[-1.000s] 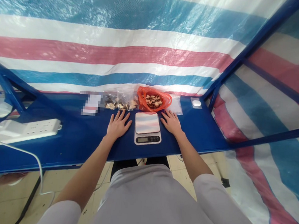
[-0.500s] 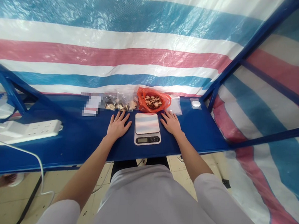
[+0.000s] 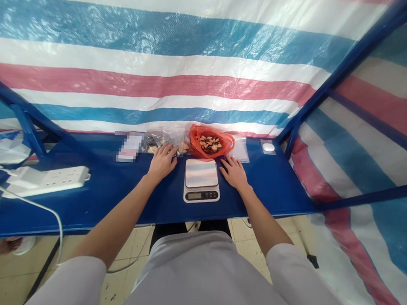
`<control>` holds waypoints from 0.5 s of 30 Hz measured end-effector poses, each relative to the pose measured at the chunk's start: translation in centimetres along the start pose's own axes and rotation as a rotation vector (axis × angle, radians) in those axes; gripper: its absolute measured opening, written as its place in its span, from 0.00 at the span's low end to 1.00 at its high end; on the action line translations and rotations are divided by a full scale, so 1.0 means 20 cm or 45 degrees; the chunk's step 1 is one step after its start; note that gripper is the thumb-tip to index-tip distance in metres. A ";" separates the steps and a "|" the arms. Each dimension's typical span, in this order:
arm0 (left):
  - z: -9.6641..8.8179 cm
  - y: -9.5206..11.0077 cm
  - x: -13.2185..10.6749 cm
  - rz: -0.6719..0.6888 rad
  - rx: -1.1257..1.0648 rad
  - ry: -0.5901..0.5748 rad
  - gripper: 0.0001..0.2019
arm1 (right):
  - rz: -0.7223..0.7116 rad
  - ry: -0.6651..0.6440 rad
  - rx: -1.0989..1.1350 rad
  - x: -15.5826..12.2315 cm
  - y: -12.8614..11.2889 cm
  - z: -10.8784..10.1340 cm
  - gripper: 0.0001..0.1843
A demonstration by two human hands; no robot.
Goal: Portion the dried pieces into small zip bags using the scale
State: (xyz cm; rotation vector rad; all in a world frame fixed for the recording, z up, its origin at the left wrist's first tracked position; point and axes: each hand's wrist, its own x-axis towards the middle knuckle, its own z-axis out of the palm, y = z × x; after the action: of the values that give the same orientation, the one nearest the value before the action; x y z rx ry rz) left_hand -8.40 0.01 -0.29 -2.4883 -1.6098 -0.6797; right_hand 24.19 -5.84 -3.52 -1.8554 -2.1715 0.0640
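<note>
My left hand is open, its fingers stretched over the near edge of the clear plastic bags, which hold pale dried slices. Whether the fingertips touch the bags I cannot tell. Palm down and open, my right hand rests on the blue table just right of the kitchen scale. Behind the scale lies an open red plastic bag full of brown-edged dried slices. Flat clear bags lie just beyond my right fingertips.
A white power strip with a plugged-in adapter and cable lies at the left of the blue table. A blurred-out item sits beside the bags. At the far right is a small white object. Blue frame bars and striped sheeting enclose the table.
My left hand has moved forward from the bare table onto the near side of the clear bags. My right hand stays beside the scale. The whole view has shifted slightly.
</note>
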 end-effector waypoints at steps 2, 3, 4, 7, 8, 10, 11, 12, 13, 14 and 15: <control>0.01 -0.02 0.02 0.036 0.032 -0.086 0.24 | 0.006 -0.015 0.003 0.00 0.00 -0.01 0.27; 0.01 -0.04 0.03 0.052 0.039 -0.120 0.25 | 0.008 -0.018 0.004 0.00 0.00 -0.01 0.27; 0.01 -0.05 0.04 0.070 0.040 -0.146 0.26 | 0.009 -0.017 0.006 0.00 0.00 -0.01 0.27; 0.02 -0.08 0.07 0.123 0.021 -0.185 0.27 | 0.004 -0.009 0.007 0.00 0.00 -0.01 0.27; 0.02 -0.09 0.07 0.134 0.011 -0.190 0.26 | 0.003 -0.007 0.007 0.00 0.00 -0.01 0.27; 0.01 -0.10 0.09 0.137 -0.008 -0.194 0.26 | 0.002 -0.006 0.011 0.00 0.00 -0.01 0.26; 0.01 -0.10 0.10 0.134 -0.015 -0.194 0.26 | 0.000 -0.003 0.014 0.00 0.00 -0.01 0.26; 0.01 -0.10 0.10 0.132 -0.021 -0.193 0.25 | -0.003 0.001 0.017 0.00 0.00 -0.01 0.26; 0.01 -0.10 0.11 0.132 -0.028 -0.192 0.24 | -0.007 0.006 0.020 0.01 0.00 0.00 0.26; 0.01 -0.10 0.11 0.132 -0.036 -0.190 0.24 | -0.011 0.011 0.023 0.01 0.00 0.00 0.26; 0.01 -0.10 0.11 0.132 -0.047 -0.187 0.23 | -0.014 0.016 0.027 0.01 0.01 0.00 0.26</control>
State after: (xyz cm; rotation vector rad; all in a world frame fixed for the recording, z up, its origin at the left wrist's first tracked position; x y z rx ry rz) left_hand -9.36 2.85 0.24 -2.6834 -1.5116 -0.5299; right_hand 24.28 -5.72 -3.50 -1.8277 -2.1641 0.0722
